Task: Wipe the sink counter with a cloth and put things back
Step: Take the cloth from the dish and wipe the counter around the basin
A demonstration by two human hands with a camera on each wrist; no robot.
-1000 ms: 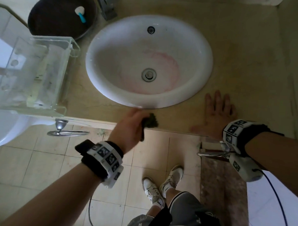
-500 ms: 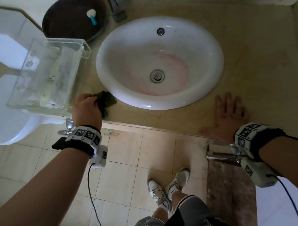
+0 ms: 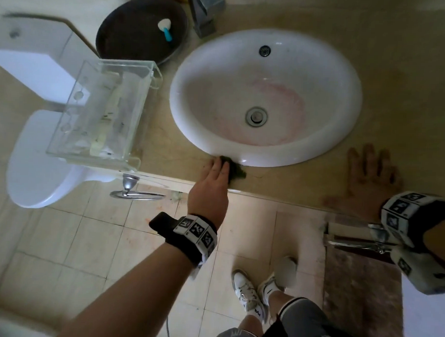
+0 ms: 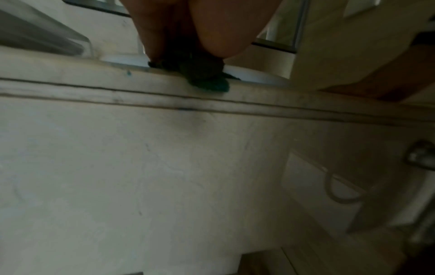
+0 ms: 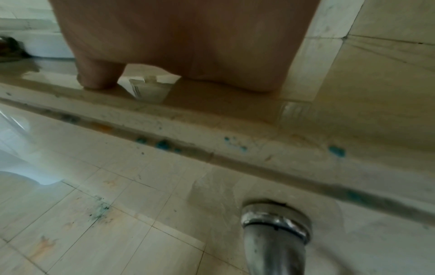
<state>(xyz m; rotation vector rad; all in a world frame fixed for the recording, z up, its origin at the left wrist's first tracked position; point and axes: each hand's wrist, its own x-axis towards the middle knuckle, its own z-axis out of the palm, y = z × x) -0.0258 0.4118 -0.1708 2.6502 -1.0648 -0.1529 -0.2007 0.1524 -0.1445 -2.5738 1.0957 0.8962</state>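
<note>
A dark green cloth (image 3: 237, 172) lies bunched on the beige counter (image 3: 407, 104) at its front edge, against the sink's front rim. My left hand (image 3: 219, 166) holds the cloth and presses it down, with the fingers laid over it and the thumb hidden. In the left wrist view the cloth (image 4: 207, 78) sits wadded under the palm and hangs slightly over the counter's lip. My right hand (image 3: 369, 173) lies flat on the counter right of the sink, fingers spread, holding nothing. The right wrist view shows the right hand (image 5: 188, 46) resting on the wet stone.
The white oval sink (image 3: 190, 134) fills the counter's middle. A clear acrylic box (image 3: 102, 113) stands at its left, with a dark round tray (image 3: 135, 31) and a small blue-and-white item (image 3: 166, 28) behind. The faucet base (image 3: 206, 14) is at the back. Below are a toilet (image 3: 32, 166) and a towel ring (image 3: 136, 195).
My left hand swept the cloth left to the acrylic box, then back right to the sink's front rim. The right hand stayed planted on the counter.
</note>
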